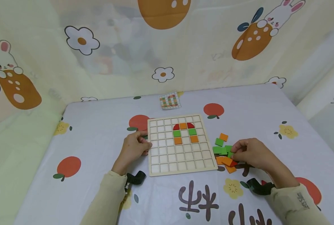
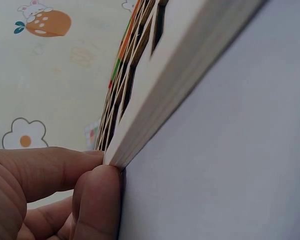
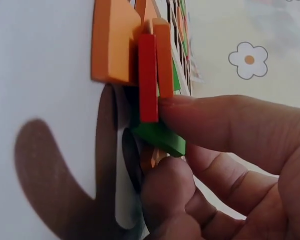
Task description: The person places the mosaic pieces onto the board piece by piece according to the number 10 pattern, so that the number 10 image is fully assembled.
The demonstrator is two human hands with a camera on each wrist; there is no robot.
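Observation:
A square wooden grid board (image 1: 167,172) lies on the table, with red rounded, orange and green tiles set in an arch in its cells. My left hand (image 1: 134,146) is at its left side; in the left wrist view thumb and finger pinch the board's edge (image 2: 132,145). Right of the board lies a loose pile of green tiles (image 1: 217,150) and orange tiles (image 1: 220,160). Over that pile my right hand (image 1: 252,153) pinches a green tile (image 3: 162,139) between its fingertips. A red tile (image 3: 147,80) and an orange tile stand close by its fingers.
A small pattern card (image 1: 170,100) with a coloured grid lies behind the board. The table wears a white cloth (image 1: 99,137) printed with fruit and flowers. A patterned curtain (image 1: 122,62) hangs along the table's back edge. Black wrist mounts (image 1: 136,177) are on both arms.

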